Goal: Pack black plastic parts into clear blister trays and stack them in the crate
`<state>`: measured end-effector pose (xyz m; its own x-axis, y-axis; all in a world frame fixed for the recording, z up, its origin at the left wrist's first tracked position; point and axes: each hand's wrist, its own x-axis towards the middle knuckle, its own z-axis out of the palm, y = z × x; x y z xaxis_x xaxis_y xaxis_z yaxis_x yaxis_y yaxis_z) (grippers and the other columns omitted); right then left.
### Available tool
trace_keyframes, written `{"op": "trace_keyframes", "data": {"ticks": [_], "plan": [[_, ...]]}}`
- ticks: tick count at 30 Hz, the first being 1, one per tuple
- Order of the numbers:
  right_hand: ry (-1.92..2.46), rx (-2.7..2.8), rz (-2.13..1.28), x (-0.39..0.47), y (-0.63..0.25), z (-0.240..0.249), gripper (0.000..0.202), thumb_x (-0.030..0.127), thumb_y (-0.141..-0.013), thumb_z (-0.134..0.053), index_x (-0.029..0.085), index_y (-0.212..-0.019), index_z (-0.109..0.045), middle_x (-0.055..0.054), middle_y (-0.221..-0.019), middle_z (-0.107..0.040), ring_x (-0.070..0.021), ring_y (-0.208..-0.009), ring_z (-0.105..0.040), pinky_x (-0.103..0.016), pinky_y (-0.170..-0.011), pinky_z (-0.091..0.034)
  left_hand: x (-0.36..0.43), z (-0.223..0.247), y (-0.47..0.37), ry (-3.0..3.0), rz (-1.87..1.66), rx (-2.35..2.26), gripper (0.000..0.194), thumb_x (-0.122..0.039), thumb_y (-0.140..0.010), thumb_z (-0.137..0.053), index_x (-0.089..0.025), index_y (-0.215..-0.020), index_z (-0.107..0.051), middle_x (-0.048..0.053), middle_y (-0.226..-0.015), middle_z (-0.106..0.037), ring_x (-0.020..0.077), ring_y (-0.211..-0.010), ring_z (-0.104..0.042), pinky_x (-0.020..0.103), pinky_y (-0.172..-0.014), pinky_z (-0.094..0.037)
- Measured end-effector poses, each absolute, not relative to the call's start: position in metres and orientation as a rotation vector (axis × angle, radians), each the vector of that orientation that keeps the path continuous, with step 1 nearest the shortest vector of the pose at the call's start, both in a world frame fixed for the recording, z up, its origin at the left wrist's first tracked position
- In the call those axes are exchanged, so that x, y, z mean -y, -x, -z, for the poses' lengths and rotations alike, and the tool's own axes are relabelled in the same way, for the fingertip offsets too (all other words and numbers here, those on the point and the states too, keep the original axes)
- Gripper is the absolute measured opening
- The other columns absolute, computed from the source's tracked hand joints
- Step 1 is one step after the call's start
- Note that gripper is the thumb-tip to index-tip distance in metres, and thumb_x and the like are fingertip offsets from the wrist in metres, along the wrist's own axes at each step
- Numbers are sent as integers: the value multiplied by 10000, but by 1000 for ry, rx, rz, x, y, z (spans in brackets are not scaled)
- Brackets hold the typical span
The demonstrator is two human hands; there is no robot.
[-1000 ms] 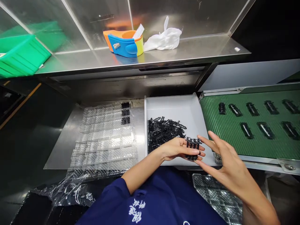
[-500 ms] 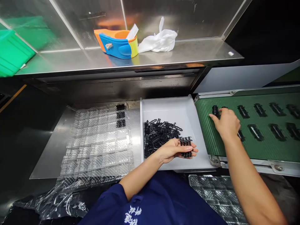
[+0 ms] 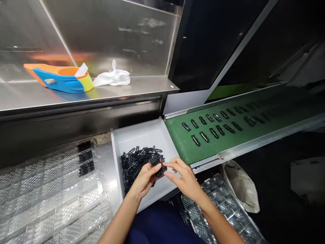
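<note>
Over the front part of a white bin, my left hand is closed around a small bundle of black plastic parts, its thumb pressed on top. From the right, my right hand reaches to the same bundle, with thumb and forefinger at its right edge. Whether those fingertips pinch one separate part is too small to make out. A loose heap of similar black parts lies in the bin, just behind and left of my left hand.
Right of the bin runs a green conveyor belt carrying two rows of black parts. Clear plastic trays lie at left, with several pockets filled. More trays and a pale bag sit below right. A shelf crosses the back.
My right hand has left the belt and come to the bundle in my left hand. The view has swung right, showing more of the belt.
</note>
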<state>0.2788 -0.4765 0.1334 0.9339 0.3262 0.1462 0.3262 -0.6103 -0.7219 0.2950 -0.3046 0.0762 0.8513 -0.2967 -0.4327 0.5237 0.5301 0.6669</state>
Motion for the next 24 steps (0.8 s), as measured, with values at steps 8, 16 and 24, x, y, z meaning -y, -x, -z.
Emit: {"op": "trace_keyframes", "data": {"ticks": [8,16,24], "plan": [[2259,593,42,517,-266,-136,451,352,-862,-708,330,-1278,-534,-23,-1403,-613,-264,-1282,-596,-417,-1082,-504,317,-92,-280,-846,700,-176,510,-394,-562,-935,-116,-940,-735,55,-850,-729,152,-749,-665,287,-767,-522],[2306,633,44,525,-253,-116,763,511,-858,-702,293,-1507,-364,-90,-1435,-586,-285,-1287,-590,-409,-1058,-522,315,-82,-273,-791,782,-82,595,-407,-518,-949,-119,-995,-741,110,-943,-757,224,-875,-717,412,-931,-524],[2268,681,28,521,-263,-116,825,481,-880,-687,307,-1558,-251,-79,-1433,-589,-269,-1320,-561,-416,-1070,-506,311,-90,-277,-831,781,-87,608,-413,-483,-963,-128,-975,-749,104,-970,-756,180,-839,-693,374,-917,-518]]}}
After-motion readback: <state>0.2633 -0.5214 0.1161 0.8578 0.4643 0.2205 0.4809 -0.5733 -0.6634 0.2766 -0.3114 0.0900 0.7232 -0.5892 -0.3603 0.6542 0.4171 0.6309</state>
